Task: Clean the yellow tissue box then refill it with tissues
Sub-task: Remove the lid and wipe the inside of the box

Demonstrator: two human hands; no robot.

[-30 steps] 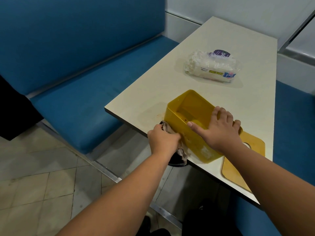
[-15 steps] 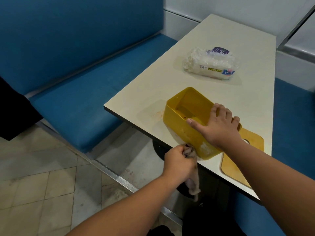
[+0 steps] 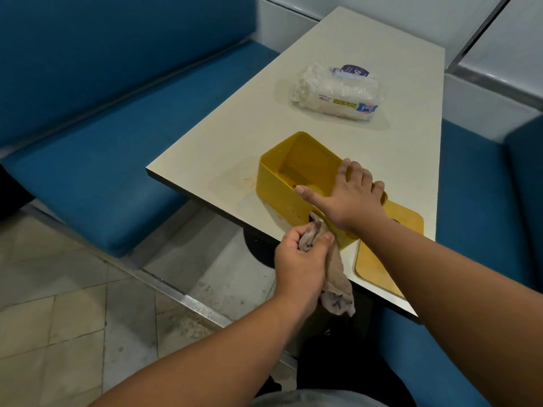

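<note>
Blue bench seats (image 3: pixel 97 177) flank a pale tabletop (image 3: pixel 338 136) that carries everything the job needs. Near its close edge stands the yellow tissue box (image 3: pixel 282 183), open side up and empty, with its flat yellow lid (image 3: pixel 385 254) lying just beside it on the right. Farther back, well apart from the box, lies a plastic-wrapped pack of tissues (image 3: pixel 338 92) — apparently not yet drawn from.

The right hand (image 3: pixel 349 195) lies spread across the box's top, thumb stretched over the near rim and fingers reaching the far rim, steadying it. The left hand (image 3: pixel 299 257) is clenched round a bunched beige rag (image 3: pixel 335 280), whose upper end touches the box's near outer wall by the corner while the rest dangles below the tabletop edge.

By my reading the cleaning is under way and unfinished — whitish smears show low on that outer wall. All of the refill remains: tissues into the box, then the lid back on.
</note>
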